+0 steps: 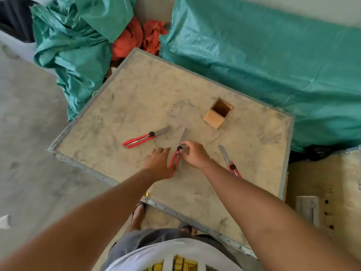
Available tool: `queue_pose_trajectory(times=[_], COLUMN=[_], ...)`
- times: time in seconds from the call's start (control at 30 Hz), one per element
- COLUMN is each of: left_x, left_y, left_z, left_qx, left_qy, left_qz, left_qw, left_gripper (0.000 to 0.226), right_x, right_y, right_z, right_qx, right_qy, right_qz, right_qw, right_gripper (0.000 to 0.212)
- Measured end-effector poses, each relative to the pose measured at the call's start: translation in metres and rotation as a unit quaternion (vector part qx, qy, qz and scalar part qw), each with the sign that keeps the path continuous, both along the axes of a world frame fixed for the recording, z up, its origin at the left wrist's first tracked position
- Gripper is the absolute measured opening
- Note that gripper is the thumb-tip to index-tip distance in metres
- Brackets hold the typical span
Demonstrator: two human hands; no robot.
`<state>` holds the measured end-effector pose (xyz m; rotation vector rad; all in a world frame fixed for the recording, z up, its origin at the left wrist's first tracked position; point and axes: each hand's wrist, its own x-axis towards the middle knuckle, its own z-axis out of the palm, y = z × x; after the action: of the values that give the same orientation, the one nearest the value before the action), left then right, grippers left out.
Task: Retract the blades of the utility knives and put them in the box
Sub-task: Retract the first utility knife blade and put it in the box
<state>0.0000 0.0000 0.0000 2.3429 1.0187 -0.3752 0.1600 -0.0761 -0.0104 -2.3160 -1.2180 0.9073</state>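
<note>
Three red utility knives on the dusty table top (244, 153), all with blades out. Middle knife (176, 156) at frame centre, blade aimed up toward the top of the frame. Left hand (159, 163) flat on the lower end of its red handle, fingers spread and pressing down, not wrapped around anything. Right hand (194, 153) pinched narrow on the black lock knob (179, 147), thumb and forefinger closed around it. Second knife (144, 138) left of centre, untouched, blade pointing to the upper right. Third knife (230, 163) right of centre, partly hidden behind the right forearm, blade pointing up-left. Small open wooden box (218, 113) upright in the upper right of the table, well apart from all three knives, seemingly empty.

Step in hand, by the look of it: loosening the knob to slide the blade back in. Best done with the handle kept pinned flat, fingers clear of the exposed blade, knob eased only enough to free the slider, then drawn toward the handle's tail until no steel shows. Worth re-tightening before lifting, and dropping into the box handle-end up or down without tipping the light box.
</note>
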Motion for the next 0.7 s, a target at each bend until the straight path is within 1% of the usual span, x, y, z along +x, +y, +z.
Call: queue_pose_trajectory(times=[0.07, 0.17, 0.23, 0.4, 0.5, 0.57, 0.7], left_x=[-0.002, -0.008, -0.009, -0.012, -0.015, -0.021, -0.032], left_y=[-0.011, -0.026, -0.030, -0.032, -0.030, -0.029, -0.019], left_z=[-0.004, -0.015, -0.018, -0.019, -0.017, -0.014, 0.001], left_qx=[-0.026, -0.050, -0.060, -0.087, -0.089, -0.081, -0.079], left_qy=[0.003, 0.009, -0.007, -0.051, -0.054, -0.055, -0.102], left_qz=[0.023, 0.021, 0.031, 0.037, 0.030, 0.027, 0.017], left_qw=[0.999, 0.998, 0.998, 0.994, 0.994, 0.995, 0.991], left_gripper=[0.075, 0.062, 0.057, 0.046, 0.051, 0.057, 0.064], right_x=[-0.009, -0.022, -0.025, -0.026, -0.025, -0.024, -0.018], right_y=[-0.001, -0.002, 0.001, 0.009, 0.010, 0.007, 0.003], right_z=[-0.004, -0.009, -0.012, -0.015, -0.020, -0.022, 0.003], right_qx=[0.009, -0.003, -0.007, -0.008, 0.001, 0.012, 0.052], right_qy=[0.027, 0.047, 0.059, 0.094, 0.153, 0.179, 0.206], right_qz=[-0.025, -0.064, -0.090, -0.172, -0.251, -0.281, -0.297], right_qw=[0.999, 0.997, 0.994, 0.981, 0.956, 0.943, 0.931], right_gripper=[0.040, 0.046, 0.048, 0.032, 0.018, 0.011, 0.014])
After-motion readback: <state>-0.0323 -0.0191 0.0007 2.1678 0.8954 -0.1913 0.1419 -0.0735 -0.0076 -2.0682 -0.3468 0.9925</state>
